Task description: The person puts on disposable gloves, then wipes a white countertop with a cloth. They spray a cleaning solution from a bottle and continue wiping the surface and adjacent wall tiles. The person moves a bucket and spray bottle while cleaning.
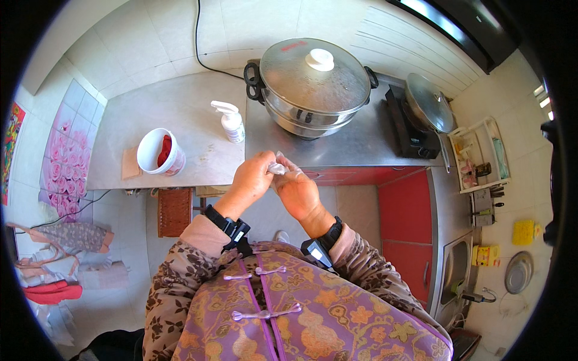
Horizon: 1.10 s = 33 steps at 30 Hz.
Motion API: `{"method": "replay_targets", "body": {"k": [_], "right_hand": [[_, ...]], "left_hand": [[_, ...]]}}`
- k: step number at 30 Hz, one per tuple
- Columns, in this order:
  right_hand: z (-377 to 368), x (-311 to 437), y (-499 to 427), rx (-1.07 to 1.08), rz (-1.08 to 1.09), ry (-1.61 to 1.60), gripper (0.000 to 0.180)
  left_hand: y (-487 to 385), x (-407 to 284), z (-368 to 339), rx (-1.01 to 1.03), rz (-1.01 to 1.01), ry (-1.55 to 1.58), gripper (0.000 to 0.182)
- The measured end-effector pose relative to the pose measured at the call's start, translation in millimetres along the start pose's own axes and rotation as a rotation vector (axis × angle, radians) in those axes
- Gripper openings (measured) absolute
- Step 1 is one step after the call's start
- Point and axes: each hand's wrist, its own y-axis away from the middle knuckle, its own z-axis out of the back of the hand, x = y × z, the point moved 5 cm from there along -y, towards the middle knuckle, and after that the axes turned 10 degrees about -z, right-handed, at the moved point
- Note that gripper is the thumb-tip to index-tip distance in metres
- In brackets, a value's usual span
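Note:
My left hand [255, 173] and my right hand [298, 193] meet in front of my body, near the counter's front edge. Bunched between them is a piece of thin clear plastic film [277, 168], perhaps a disposable glove. My left fingers pinch its gathered part. More film lies over the fingers of my right hand, which also grips it. Beyond my hands stands a white pump bottle [233, 127]. A large steel steamer pot [311, 119] with a glass lid [289, 76] is farther back to the right.
At left on the metal counter [180, 104] stands a white tub [153, 155] holding something red. A wok [426, 108] with a glass lid sits on a black cooker [413, 135]. Red cabinets [404, 212], a sink [455, 270] and a wall rack [469, 158] are at right.

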Motion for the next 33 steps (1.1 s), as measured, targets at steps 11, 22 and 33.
{"method": "replay_targets", "body": {"k": [11,22,33], "right_hand": [[-19,14,-6,-0.094,0.086,0.099,0.053],[-25,-5,-4,0.087,0.1,0.094,0.04],[-18,-16,5,0.034,0.146,0.03,0.034]], "left_hand": [[-6,-25,19,-0.07,-0.012,0.116,0.016],[-6,-3,13,-0.055,0.007,-0.034,0.011],[-9,1,-2,0.0,-0.054,-0.16,0.011]]}}
